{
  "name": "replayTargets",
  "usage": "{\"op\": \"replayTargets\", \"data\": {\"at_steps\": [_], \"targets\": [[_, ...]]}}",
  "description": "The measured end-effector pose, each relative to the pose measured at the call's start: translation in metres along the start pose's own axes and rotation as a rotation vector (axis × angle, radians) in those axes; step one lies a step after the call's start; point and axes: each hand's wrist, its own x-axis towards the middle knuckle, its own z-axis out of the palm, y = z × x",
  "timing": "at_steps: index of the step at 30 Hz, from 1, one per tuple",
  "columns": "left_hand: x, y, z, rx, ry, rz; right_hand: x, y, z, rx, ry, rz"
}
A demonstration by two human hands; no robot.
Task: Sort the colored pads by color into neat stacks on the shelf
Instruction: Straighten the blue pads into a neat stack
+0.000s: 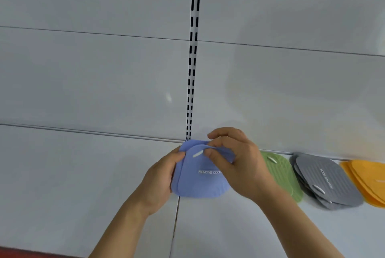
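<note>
Both hands grip the blue pads (pixel 200 182) on the shelf (pixel 83 174) — left hand (pixel 160 182) fingers closed on their side, right hand (pixel 235 163) pinching the top edge.

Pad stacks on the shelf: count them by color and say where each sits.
4. Blue stack between both hands at center; green stack right of it, partly hidden by the right arm; gray stack next; orange stack at the right edge, cropped.
</note>
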Motion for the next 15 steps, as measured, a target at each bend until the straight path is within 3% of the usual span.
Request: {"op": "replayTargets", "data": {"at_steps": [4,8,12,15], "targets": [[0.002,-0.006,0.008,0.018,-0.008,0.010,-0.008,-0.004,0.004,0.136,-0.032,0.152],[-0.002,-0.007,0.013,0.042,-0.042,0.053,-0.012,-0.004,0.009,0.059,0.025,0.084],[-0.005,-0.004,0.020,0.310,0.039,0.189,-0.016,-0.007,0.015,-0.040,0.104,-0.024],[-0.006,-0.010,0.017,0.377,0.088,0.204,-0.019,-0.009,0.017,-0.113,0.107,-0.096]]}}
